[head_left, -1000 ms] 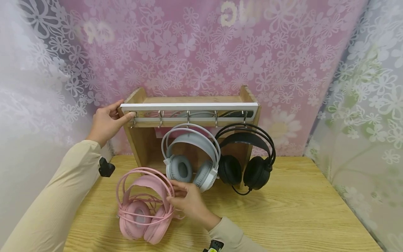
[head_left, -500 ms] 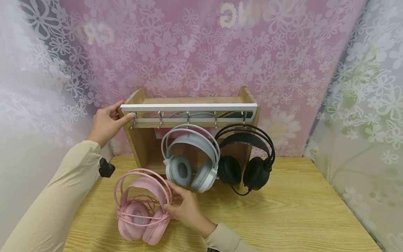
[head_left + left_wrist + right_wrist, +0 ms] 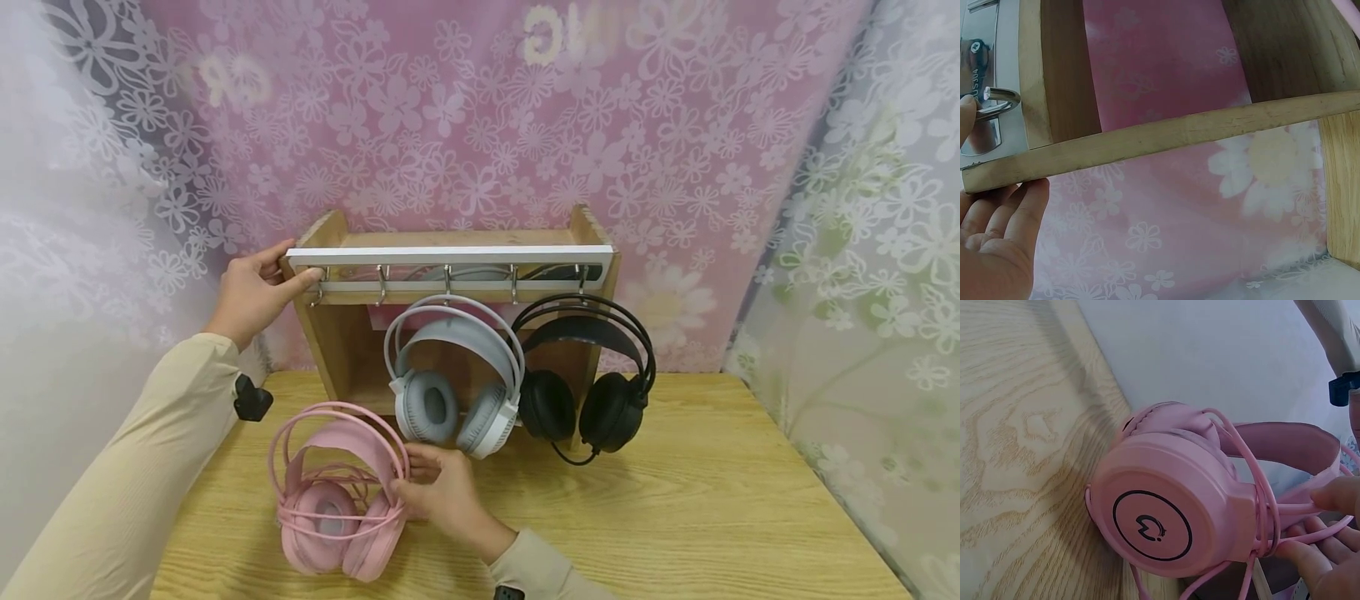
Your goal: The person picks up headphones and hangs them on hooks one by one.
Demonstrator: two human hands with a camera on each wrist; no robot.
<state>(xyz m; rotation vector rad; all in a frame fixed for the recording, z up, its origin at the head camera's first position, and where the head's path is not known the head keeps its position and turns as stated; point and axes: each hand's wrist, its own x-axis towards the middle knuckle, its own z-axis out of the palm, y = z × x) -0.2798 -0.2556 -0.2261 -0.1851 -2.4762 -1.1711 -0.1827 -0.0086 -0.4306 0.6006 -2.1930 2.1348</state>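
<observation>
My left hand (image 3: 251, 296) grips the left upper corner of a wooden shelf (image 3: 313, 354), thumb on the front hook rail (image 3: 450, 251). In the left wrist view, the fingers (image 3: 1027, 212) lie against the outer side of its panel. At the front left, my right hand (image 3: 453, 500) holds pink headphones (image 3: 318, 546) by one side of the headband. Their cable is wound around the earcups. The right wrist view shows a round pink earcup (image 3: 1154, 506) with a dark logo, close over the table.
White-grey headphones (image 3: 495, 429) hang at the middle of the rail, and black headphones (image 3: 617, 415) at its right end. Several metal hooks (image 3: 382, 285) line the rail. The wooden table (image 3: 675, 517) ends at floral curtains (image 3: 480, 125).
My right hand has shifted the pink headphones slightly left and down from a second ago, and has hardly moved over the last half second. The left hand has stayed on the shelf corner.
</observation>
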